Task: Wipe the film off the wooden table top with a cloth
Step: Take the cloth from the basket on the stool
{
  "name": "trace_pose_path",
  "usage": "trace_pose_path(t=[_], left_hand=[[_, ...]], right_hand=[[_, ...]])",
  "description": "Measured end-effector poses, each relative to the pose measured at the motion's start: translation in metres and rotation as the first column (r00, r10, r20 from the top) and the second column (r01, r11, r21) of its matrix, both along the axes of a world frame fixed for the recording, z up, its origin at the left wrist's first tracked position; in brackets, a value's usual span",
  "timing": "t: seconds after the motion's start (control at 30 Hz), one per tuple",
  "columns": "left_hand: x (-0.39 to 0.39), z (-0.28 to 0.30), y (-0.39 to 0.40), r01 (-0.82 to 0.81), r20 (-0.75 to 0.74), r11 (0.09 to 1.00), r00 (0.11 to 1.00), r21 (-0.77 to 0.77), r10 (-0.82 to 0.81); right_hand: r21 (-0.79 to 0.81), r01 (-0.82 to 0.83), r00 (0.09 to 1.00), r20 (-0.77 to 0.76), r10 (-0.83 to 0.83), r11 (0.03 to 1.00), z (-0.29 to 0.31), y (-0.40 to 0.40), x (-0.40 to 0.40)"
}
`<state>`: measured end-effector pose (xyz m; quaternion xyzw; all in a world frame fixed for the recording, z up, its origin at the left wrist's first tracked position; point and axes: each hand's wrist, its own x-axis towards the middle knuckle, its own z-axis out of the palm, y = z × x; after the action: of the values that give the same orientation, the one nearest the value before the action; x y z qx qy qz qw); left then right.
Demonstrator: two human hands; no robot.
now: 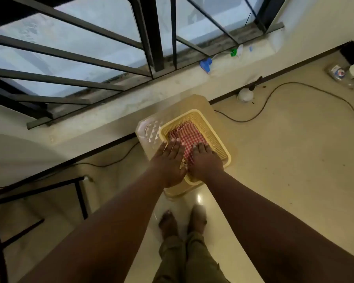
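The cloth (189, 137), red-checked, lies in the yellow basket (217, 137) on the small table (200, 103), under the left hand (170, 160) and right hand (204, 162), both flat, fingers straight and together.

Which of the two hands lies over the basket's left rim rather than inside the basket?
The left hand; the right hand rests inside the basket on the checked cloth.

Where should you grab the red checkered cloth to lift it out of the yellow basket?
Pinch the bunched folds in the middle of the cloth, coming straight down from above. It lies rumpled inside the basket, whose walls block the sides. Both the left hand and right hand already lie flat over it.
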<state>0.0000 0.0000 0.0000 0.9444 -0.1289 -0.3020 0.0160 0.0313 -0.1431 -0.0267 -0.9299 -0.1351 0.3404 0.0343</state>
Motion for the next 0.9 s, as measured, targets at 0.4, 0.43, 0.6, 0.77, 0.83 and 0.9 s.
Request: trace_pose_path(t=[0.4,0.43,0.6,0.77,0.83,0.9], left_hand=[[0.012,-0.013,-0.007,0.082,-0.044,0.992,0.996,0.099,-0.078],[0.012,-0.013,-0.007,0.088,-0.038,0.991,0.996,0.104,-0.085],[-0.009,-0.006,0.001,0.07,0.019,0.992,0.997,0.108,-0.072],[-0.029,0.022,0.016,0.037,0.033,0.984,0.998,0.177,-0.044],[-0.031,0.037,0.022,0.024,0.042,0.98,0.999,0.197,-0.033],[-0.046,0.063,0.029,-0.022,0.064,0.978,0.998,0.207,0.008]], right_hand=[[-0.063,-0.071,0.997,0.01,0.072,0.995,-0.008,0.007,0.002],[-0.087,-0.089,0.995,0.031,0.092,0.992,-0.007,0.008,0.003],[-0.028,-0.052,0.991,0.122,0.055,0.998,0.006,0.009,0.009],[0.06,-0.056,0.981,0.191,0.043,0.997,0.039,0.007,0.01],[0.013,-0.06,0.982,0.18,0.057,0.998,0.055,0.007,0.014],[-0.004,-0.073,0.982,0.174,0.073,0.997,0.078,0.011,0.007]])
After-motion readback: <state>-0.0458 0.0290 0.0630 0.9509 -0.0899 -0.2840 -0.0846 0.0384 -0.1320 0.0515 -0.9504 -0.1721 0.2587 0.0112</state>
